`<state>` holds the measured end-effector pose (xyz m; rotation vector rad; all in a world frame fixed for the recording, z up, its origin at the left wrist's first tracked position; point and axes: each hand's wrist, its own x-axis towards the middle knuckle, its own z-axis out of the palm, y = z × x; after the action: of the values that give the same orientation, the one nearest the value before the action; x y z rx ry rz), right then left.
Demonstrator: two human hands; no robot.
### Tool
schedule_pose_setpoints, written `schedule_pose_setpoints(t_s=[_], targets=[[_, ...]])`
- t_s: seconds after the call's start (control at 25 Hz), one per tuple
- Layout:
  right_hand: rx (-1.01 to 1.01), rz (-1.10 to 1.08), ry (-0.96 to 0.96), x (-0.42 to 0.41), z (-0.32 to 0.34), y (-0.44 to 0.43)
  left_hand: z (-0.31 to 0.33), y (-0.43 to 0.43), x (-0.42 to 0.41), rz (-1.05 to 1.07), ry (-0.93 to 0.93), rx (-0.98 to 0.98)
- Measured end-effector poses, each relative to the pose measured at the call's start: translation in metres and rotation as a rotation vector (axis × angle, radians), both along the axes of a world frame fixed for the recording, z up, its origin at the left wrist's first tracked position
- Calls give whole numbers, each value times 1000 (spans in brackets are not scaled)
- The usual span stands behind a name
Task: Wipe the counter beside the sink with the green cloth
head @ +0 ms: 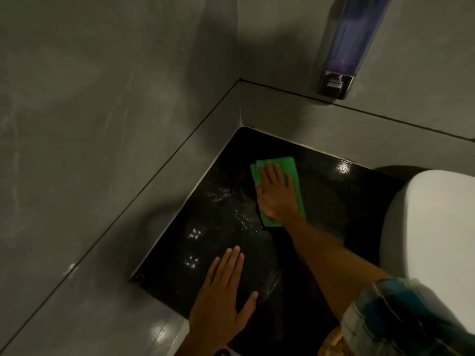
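A folded green cloth [290, 168] lies flat on the black counter [323, 199] near its far corner. My right hand [275, 194] presses palm-down on the cloth, fingers together and pointing toward the back wall; only the cloth's edges show around it. My left hand [223, 291] rests flat on the counter's near left part, fingers spread, holding nothing. Wet streaks and white specks [218, 227] glint on the counter between the two hands.
Grey tiled walls [102, 124] close the counter on the left and back. A white sink basin [431, 227] rises at the right edge. A soap dispenser [344, 47] hangs on the back wall above. A wicker item [331, 343] shows at the bottom.
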<state>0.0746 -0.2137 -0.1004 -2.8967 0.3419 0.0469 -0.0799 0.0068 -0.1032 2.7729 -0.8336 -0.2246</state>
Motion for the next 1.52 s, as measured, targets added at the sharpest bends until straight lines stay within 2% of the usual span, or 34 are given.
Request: schedule_pose_setpoints(t_s=[0.16,0.28,0.4,0.52,0.64,0.76,0.84,0.96,1.12,1.36,1.52], targets=[[-83,353,-37,-29,0,54,-1,1,-2,-10,-34,-3],[-125,406,-75,-79,0,43,-1,5,-2,-12,-53,-44],[-171,158,-99,-137,-6,-1,0,9,-7,-21,-53,-54],[-143,-97,-39,-155,0,-31,0,19,-12,-70,-60,-33],[-4,-309,-28,-157,0,14,-3,42,-16,-69,-68,-8],[47,-346,-37,-171,-5,99,-6,61,-18,-62,-81,0],[45,-328,-51,-165,-3,120,-6,65,-20,-63,-81,-15],[-24,-273,-64,-143,-5,107,-11,65,-19,-58,-93,-66],[-15,-211,-82,-105,-4,92,-14,64,-19,-33,-73,-130],[-75,60,-7,-37,-4,90,-15,62,-18,-8,-81,-117],[-72,268,-13,-43,-2,118,-15,64,-18,-12,-84,-41]])
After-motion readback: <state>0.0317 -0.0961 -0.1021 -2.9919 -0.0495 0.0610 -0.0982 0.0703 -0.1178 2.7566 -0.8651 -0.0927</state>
